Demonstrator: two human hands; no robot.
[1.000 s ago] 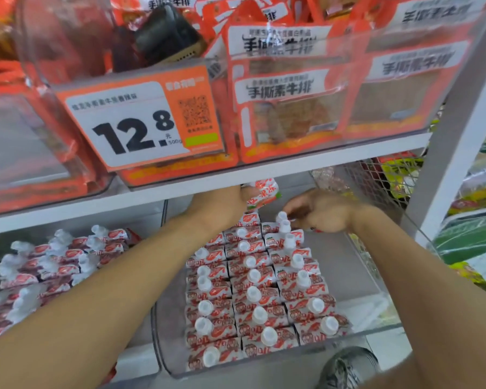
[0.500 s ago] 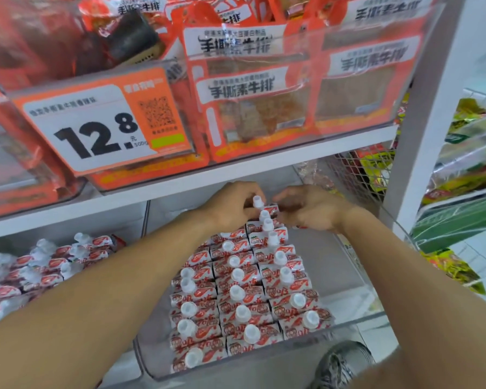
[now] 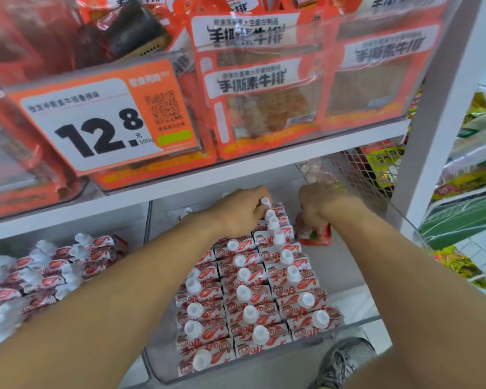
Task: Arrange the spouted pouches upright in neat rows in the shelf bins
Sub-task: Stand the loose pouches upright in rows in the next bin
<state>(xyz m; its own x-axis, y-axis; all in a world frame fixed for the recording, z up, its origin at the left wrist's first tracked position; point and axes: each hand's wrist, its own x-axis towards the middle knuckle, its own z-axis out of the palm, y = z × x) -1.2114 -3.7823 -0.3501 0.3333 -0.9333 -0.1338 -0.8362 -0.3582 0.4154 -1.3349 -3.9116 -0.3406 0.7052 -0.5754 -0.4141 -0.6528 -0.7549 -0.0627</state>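
Red-and-white spouted pouches (image 3: 250,299) with white caps stand upright in three rows inside a clear shelf bin (image 3: 357,324). My left hand (image 3: 239,211) rests at the far end of the rows, fingers closed around the white cap of the rearmost pouch (image 3: 265,202). My right hand (image 3: 320,203) is to the right of the rows, gripping the top of a single red pouch (image 3: 314,234) that hangs below it over the bin's bare right side.
A second bin at the left holds more pouches (image 3: 40,270) lying on their sides. The shelf above (image 3: 236,175) carries orange snack packs and a 12.8 price tag (image 3: 107,122). A white upright post (image 3: 438,113) and a wire basket (image 3: 365,169) stand at the right.
My right hand has drawn away from the back of the rows to the right and now holds a single pouch. My left hand stays at the rearmost pouch.
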